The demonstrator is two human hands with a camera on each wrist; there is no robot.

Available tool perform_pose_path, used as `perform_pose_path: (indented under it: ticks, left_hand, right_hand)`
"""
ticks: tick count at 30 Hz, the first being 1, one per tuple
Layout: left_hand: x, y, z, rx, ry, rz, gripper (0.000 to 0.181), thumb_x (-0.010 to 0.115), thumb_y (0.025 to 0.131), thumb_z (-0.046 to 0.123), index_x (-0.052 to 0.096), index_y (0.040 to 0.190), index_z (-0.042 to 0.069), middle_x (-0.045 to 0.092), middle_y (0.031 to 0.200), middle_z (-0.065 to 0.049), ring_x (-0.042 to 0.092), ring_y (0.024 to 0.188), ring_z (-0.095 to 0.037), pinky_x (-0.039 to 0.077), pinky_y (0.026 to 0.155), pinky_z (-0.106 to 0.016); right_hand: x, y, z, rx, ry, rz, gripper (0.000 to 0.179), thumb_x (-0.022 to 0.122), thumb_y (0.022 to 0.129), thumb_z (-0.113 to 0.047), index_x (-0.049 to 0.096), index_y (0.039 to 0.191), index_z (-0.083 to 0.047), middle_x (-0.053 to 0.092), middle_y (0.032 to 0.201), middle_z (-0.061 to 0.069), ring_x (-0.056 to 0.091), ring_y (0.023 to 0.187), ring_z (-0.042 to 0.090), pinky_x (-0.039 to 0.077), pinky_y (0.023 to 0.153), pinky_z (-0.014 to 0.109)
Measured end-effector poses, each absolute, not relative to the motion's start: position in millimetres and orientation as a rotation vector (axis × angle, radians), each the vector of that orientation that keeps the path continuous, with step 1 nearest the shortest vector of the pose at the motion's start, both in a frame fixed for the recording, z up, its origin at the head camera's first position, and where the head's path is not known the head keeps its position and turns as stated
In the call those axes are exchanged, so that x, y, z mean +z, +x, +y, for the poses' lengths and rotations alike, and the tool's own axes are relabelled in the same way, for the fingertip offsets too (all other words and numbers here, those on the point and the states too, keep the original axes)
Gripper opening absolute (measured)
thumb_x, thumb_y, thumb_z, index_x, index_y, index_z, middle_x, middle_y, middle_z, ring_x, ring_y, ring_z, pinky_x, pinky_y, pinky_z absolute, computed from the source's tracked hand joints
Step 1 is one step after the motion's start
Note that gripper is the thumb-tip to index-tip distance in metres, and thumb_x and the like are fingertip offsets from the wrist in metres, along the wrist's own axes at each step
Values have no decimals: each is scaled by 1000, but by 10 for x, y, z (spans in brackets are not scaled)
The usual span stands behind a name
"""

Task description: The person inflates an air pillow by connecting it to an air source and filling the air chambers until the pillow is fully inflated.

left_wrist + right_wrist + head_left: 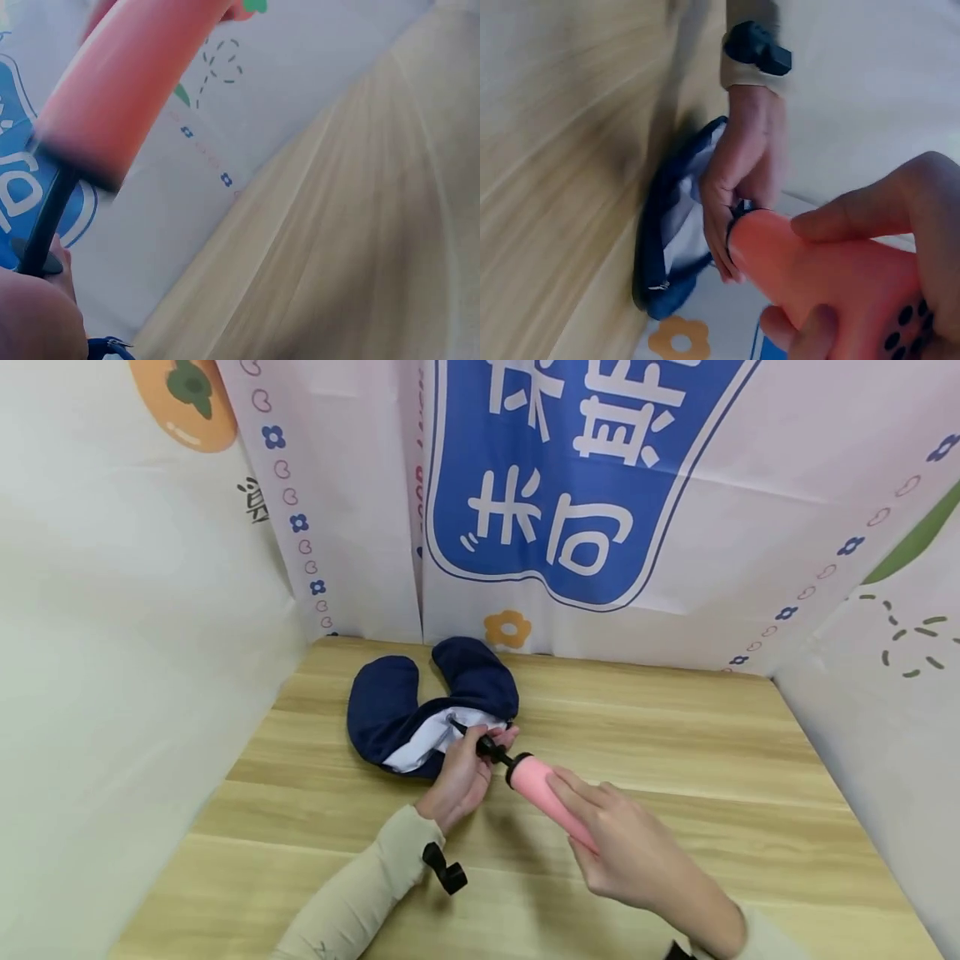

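A navy U-shaped neck pillow (381,703) lies at the back left of the table, its cover opened along the curve and its white inside (422,742) showing. My left hand (463,781) pinches the black front end of a pink hand pump (546,795), beside the pillow's opening. The pump's thin black tip reaches the white inside; whether it is seated in a valve cannot be told. Around the pink barrel, my right hand (626,843) grips with curled fingers. In the left wrist view, a black rod (51,217) shows between the barrel and the left hand.
The wood-grain table (675,760) is closed in by printed cloth walls, with a blue sign (555,485) on the back one. A black strap mount (446,868) sits on the left wrist. A zip pull (658,286) hangs at the pillow cover's edge.
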State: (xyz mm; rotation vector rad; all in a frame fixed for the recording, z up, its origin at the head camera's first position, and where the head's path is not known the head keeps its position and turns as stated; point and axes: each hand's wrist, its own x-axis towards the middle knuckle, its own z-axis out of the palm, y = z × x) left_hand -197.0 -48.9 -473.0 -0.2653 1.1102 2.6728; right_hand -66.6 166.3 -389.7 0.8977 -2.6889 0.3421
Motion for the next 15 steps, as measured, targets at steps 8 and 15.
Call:
perform_pose_path:
  ticks: [8,15]
  left_hand:
    - [-4771,-2055,-516,2647,-244,1267,28,42,110,12,51,125,-10,80,111,-18,79,93,-10,62,89,-22]
    - [-4710,-2176,-562,2720,-270,1173,20,44,108,7,53,116,-10,80,93,-14,80,87,-14,64,86,-27]
  right_hand:
    - [-4096,-838,1514,397,928,-2692,68,78,87,-12,55,151,-3,61,152,13,73,112,36,60,98,54]
    - [-3825,-496,1929,416,921,-2703,79,83,85,-14,51,157,-13,61,154,5,69,127,27,61,98,49]
